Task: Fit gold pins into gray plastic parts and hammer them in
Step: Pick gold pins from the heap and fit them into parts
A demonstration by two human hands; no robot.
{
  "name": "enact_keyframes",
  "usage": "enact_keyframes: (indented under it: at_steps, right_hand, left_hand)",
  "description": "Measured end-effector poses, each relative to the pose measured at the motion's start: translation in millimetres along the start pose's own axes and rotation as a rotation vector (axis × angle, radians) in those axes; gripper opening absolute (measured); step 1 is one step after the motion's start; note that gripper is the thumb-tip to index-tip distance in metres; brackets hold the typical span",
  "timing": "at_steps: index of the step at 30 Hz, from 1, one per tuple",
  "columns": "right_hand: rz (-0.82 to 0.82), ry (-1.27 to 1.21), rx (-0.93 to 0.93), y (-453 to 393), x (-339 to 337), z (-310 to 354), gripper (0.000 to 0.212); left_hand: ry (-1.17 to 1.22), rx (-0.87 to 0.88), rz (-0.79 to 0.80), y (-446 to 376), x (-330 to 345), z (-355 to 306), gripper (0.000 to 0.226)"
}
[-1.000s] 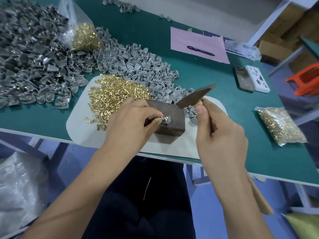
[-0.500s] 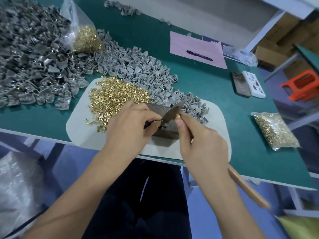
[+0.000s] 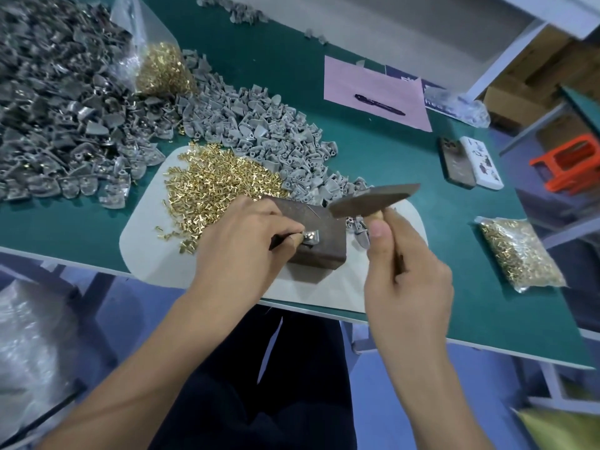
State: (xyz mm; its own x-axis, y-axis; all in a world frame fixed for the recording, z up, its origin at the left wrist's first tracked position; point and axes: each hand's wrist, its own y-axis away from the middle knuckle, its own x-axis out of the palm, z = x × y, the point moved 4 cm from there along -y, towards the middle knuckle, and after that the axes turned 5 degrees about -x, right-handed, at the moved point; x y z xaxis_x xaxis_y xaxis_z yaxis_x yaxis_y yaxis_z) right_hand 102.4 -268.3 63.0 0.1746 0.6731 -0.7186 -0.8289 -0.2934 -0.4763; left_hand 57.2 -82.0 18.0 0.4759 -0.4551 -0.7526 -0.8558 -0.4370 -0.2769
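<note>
Lifting the hammer again: half a second ago its head was down on the part, and now it hangs clear above the block, cocked toward the right. I read that as one blow landed and another coming, so the pin is probably not yet fully seated, though I cannot see it under my fingertips. My right hand is wrapped round the handle, thumb up along it. My left hand pinches the part against the block's near face, fingers curled tight and very close to where the head will fall. The block sits on the white mat, with loose pins heaped just behind my left hand and unfitted gray parts beyond them. The finished ones appear to be the darker heap far left.
</note>
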Motion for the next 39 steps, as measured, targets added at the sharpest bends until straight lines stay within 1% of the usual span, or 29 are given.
enact_keyframes:
  at_steps: [1,3,4,5,6,8,9,12,13,14,16,17,18,20,21,22,23,25,26,29,30,31,33,34,35,37,39]
  right_hand:
    - [0.025,-0.020,-0.001,0.6,3.5,1.8,0.041]
    - [0.163,0.070,-0.032,0.6,12.4,4.0,0.037]
    - [0.206,0.113,-0.050,-0.7,13.9,4.0,0.033]
    - [0.197,0.143,-0.066,-3.1,11.8,2.3,0.031]
    - [0.145,0.144,-0.069,-5.1,8.0,0.1,0.030]
    - [0.039,0.064,-0.036,-5.3,3.3,-0.7,0.031]
    - [0.040,0.049,-0.034,-4.2,4.8,0.1,0.033]
    - [0.203,0.144,-0.048,-1.4,12.5,1.6,0.033]
    - [0.193,0.172,-0.058,-2.3,9.9,0.4,0.032]
    - [0.135,0.171,-0.063,-3.6,4.4,-1.4,0.030]
    - [0.006,0.050,-0.024,-4.0,-2.5,-0.7,0.033]
    - [0.009,0.012,-0.015,-2.6,-1.0,0.1,0.035]
    - [0.054,0.028,-0.032,-1.2,2.4,3.5,0.033]
    - [0.184,0.150,-0.079,0.8,9.1,7.3,0.028]
    - [0.204,0.191,-0.089,-0.2,8.9,7.1,0.027]
    - [0.173,0.204,-0.086,-2.2,5.7,5.1,0.028]
    - [0.105,0.172,-0.069,-3.6,1.8,3.9,0.029]
    - [-0.011,0.047,-0.024,-2.8,-1.3,2.5,0.033]
    - [-0.012,0.024,-0.028,-0.9,0.9,3.1,0.035]
    - [0.153,0.096,-0.039,3.6,11.7,4.7,0.035]
    - [0.155,0.130,-0.053,3.2,11.0,3.7,0.033]
    - [0.109,0.136,-0.065,2.0,7.9,2.3,0.031]
    - [-0.032,0.021,-0.043,0.8,2.7,1.1,0.034]
    - [-0.051,-0.023,-0.035,1.7,3.4,0.2,0.037]
    - [-0.020,-0.015,-0.040,2.5,6.6,1.5,0.038]
    - [0.106,0.100,-0.057,3.6,14.4,3.9,0.037]
    - [0.150,0.171,-0.041,2.7,14.2,-2.7,0.034]
  left_hand:
    - [-0.002,0.003,0.000,0.3,0.4,-0.1,0.011]
    - [-0.010,0.001,0.005,0.6,0.9,0.5,0.012]
    - [-0.012,0.001,0.008,0.5,0.8,0.6,0.013]
    - [-0.009,0.002,0.010,0.8,0.8,0.4,0.013]
    - [-0.001,0.003,0.010,0.9,1.1,0.5,0.012]
    - [0.016,0.001,0.002,1.3,0.6,0.4,0.011]
    - [0.016,-0.003,-0.001,1.4,0.5,0.1,0.010]
    - [-0.005,-0.006,0.004,0.3,0.3,0.5,0.012]
    - [-0.004,-0.002,0.007,0.5,0.4,0.5,0.012]
    - [0.004,-0.002,0.009,0.8,1.1,0.8,0.012]
    - [0.014,-0.009,0.005,0.8,1.4,2.3,0.011]
    - [0.007,-0.009,0.002,1.2,1.2,2.3,0.011]
    - [-0.004,-0.005,0.002,1.2,1.8,2.2,0.011]
    - [-0.020,-0.001,0.003,0.6,2.6,2.8,0.012]
    - [-0.019,-0.004,0.006,0.3,3.0,2.8,0.012]
    - [-0.011,-0.010,0.007,0.4,3.3,3.1,0.011]
    - [-0.003,-0.017,0.008,0.2,3.7,3.8,0.011]
    - [0.005,-0.024,0.001,0.5,4.0,4.3,0.010]
    - [0.003,-0.022,0.000,0.8,4.1,4.4,0.010]
    - [-0.009,-0.021,0.003,0.4,4.1,5.1,0.012]
    - [-0.007,-0.022,0.007,0.5,4.2,5.1,0.013]
    - [-0.001,-0.026,0.010,0.6,4.7,5.1,0.012]
    - [0.014,-0.034,0.008,-0.1,4.1,5.7,0.010]
    - [0.015,-0.035,0.008,0.0,3.8,5.7,0.010]
    - [0.011,-0.032,0.010,0.1,3.6,5.7,0.010]
    - [-0.001,-0.025,0.015,0.2,2.8,5.5,0.012]
    - [0.002,-0.027,0.029,0.4,3.0,4.5,0.013]
